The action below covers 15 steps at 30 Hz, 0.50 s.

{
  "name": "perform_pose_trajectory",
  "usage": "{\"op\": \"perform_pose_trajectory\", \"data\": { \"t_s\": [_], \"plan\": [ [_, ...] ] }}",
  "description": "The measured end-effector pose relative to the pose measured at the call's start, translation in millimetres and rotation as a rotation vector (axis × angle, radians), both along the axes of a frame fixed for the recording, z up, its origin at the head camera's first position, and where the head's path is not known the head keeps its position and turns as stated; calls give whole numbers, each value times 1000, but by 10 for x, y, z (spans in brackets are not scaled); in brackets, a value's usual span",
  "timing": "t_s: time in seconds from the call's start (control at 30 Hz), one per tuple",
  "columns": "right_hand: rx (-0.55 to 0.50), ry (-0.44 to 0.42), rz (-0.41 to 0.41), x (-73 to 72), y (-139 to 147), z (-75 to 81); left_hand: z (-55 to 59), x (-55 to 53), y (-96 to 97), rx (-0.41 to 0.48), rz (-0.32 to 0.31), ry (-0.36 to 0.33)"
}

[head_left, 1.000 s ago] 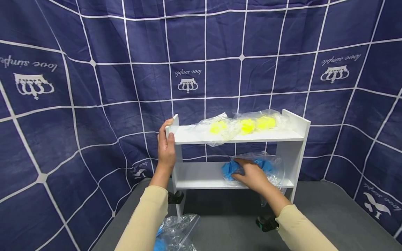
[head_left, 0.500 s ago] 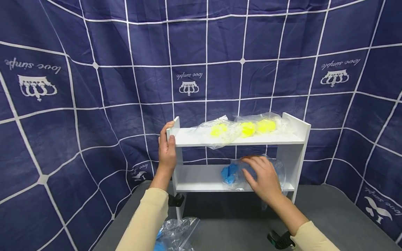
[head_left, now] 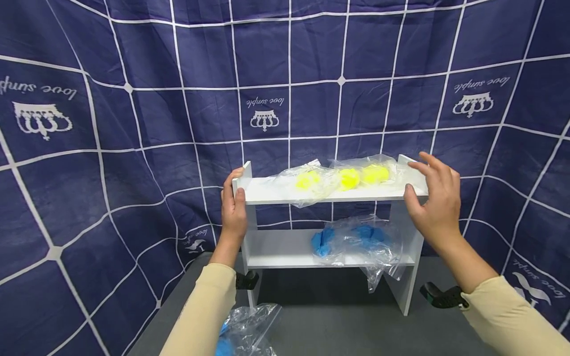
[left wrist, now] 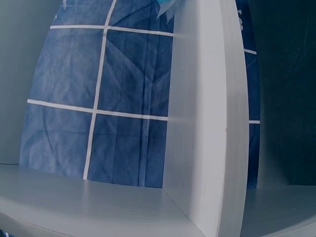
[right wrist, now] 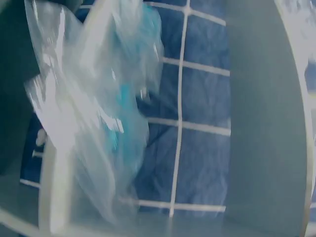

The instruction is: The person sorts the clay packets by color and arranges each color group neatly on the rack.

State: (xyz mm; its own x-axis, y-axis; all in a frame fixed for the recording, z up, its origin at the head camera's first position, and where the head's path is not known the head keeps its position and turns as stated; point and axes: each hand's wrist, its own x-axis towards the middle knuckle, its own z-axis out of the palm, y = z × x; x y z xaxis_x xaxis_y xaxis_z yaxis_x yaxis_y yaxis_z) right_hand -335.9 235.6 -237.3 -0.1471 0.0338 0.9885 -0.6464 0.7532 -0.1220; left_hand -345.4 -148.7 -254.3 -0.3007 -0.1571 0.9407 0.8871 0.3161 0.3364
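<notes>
In the head view my left hand (head_left: 233, 210) grips the left side panel of a small white two-tier shelf (head_left: 271, 247), thumb in front. My right hand (head_left: 438, 205) is at the upper right end of the shelf, fingers spread and slightly bent, overlapping the side panel. Clear plastic bags with yellow contents (head_left: 349, 179) lie along the upper board. On the lower board, clear bags with blue contents (head_left: 322, 242) lie toward the right, one plastic end hanging over the front edge. The right wrist view shows this clear plastic (right wrist: 94, 118) blurred. Neither hand appears in the wrist views.
Another clear bag with blue contents (head_left: 254, 329) lies on the dark grey tabletop (head_left: 334, 316), in front of the shelf's left leg. A navy curtain with white grid lines (head_left: 311, 113) hangs behind and at both sides.
My right hand has left the blue-filled bags on the lower board and moved up and right to the shelf's right end. My left hand has stayed on the left panel.
</notes>
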Motion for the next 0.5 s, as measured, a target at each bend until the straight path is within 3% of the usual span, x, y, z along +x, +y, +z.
{"op": "perform_pose_trajectory", "data": {
  "t_s": [0.2,0.33,0.43,0.5],
  "plan": [
    [-172,-284,60,-116,224,63,-4,-33,-9,0,-6,6],
    [-305,-460,198,-184,272,29,-45,-113,-48,12,-22,29],
    [-366,-481,327,-236,303,9,-103,-243,-94,40,-58,53],
    [-368,-477,367,-257,328,2,-146,-326,-129,57,-86,64]
  ]
}}
